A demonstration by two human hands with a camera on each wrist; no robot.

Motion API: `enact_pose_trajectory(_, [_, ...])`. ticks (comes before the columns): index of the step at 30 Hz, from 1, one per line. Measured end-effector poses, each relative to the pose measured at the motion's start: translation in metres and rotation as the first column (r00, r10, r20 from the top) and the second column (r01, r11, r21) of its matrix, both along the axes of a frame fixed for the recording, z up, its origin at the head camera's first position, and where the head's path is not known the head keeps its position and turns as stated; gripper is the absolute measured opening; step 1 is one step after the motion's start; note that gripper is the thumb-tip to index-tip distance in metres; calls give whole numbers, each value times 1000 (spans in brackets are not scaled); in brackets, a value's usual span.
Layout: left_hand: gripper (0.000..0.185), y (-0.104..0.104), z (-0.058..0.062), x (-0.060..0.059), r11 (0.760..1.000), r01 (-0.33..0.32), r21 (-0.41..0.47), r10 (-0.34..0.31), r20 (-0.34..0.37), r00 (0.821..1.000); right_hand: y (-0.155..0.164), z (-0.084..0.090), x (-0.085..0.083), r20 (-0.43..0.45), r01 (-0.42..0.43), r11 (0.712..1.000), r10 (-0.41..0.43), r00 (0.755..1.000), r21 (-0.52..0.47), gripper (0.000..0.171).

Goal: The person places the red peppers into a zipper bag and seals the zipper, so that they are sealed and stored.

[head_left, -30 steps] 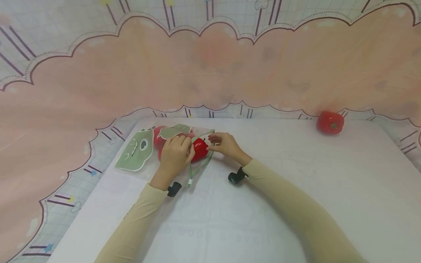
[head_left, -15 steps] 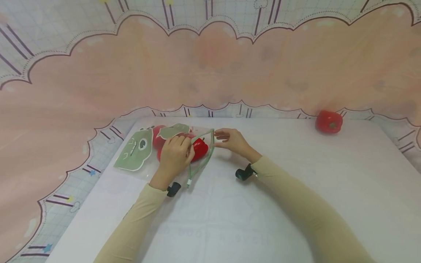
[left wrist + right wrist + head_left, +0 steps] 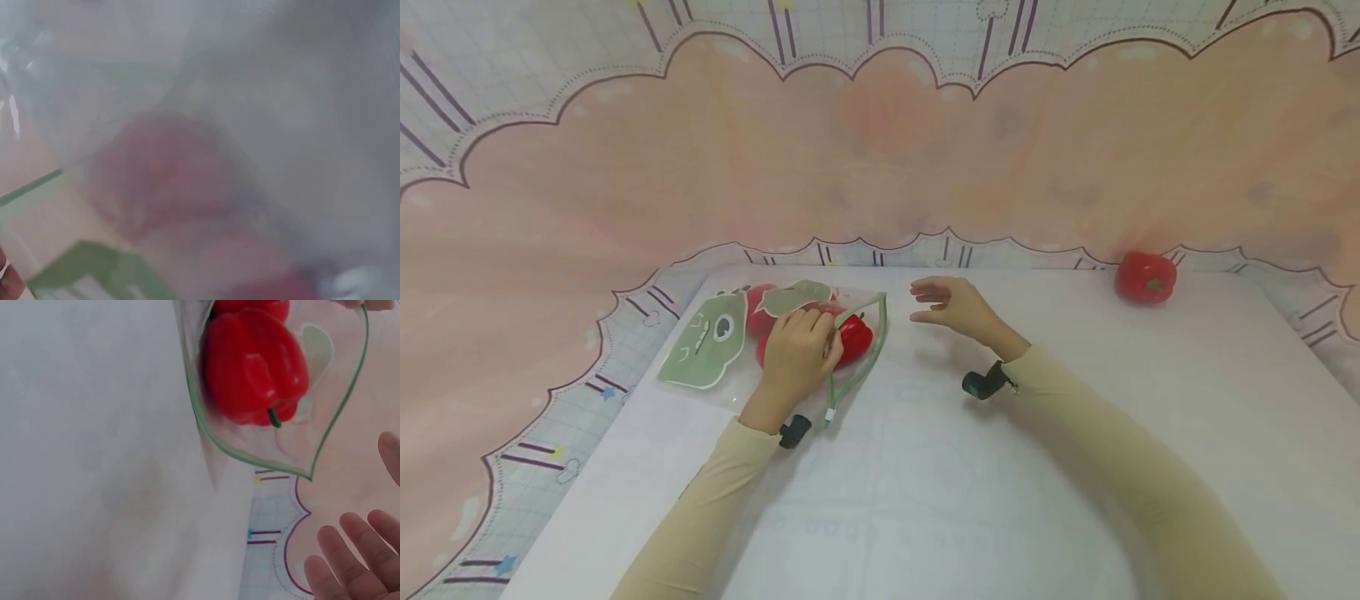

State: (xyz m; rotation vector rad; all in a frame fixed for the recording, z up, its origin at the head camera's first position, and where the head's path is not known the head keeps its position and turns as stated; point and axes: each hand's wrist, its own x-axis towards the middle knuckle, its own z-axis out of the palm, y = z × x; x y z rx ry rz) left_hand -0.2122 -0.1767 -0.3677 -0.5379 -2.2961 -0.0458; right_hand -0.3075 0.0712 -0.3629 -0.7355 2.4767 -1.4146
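Clear plastic bag [image 3: 790, 333] w/ green trim lies far-left on worktop [image 3: 1075, 467], red pepper [image 3: 855, 337] at its gaping mouth. Left hand [image 3: 797, 354] pinches bag's rim; right hand [image 3: 955, 307] hovers beside it — fingers spread, holding nothing. 2nd pepper [image 3: 1144, 277] far right.

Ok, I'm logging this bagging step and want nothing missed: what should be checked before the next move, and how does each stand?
1. Bag mouth open: ok, the green rim gapes.
2. Left hand holds the bag's rim: ok.
3. Red pepper inside the bag: ok.
4. Right hand free: ok, open, touching nothing.
5. Loose pepper clear of clutter on the table: ok.
6. Room left in the bag: cannot tell.
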Motion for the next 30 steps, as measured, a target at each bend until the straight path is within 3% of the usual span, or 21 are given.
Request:
enact_pose_trajectory(17, [14, 1, -2, -1, 1000, -14, 4, 14, 32, 999, 50, 23, -1, -55, 25, 999, -22, 998, 48, 56])
enact_pose_trajectory(30, [15, 1, -1, 0, 1000, -17, 3, 16, 33, 999, 90, 37, 0, -86, 128, 988, -120, 989, 90, 55])
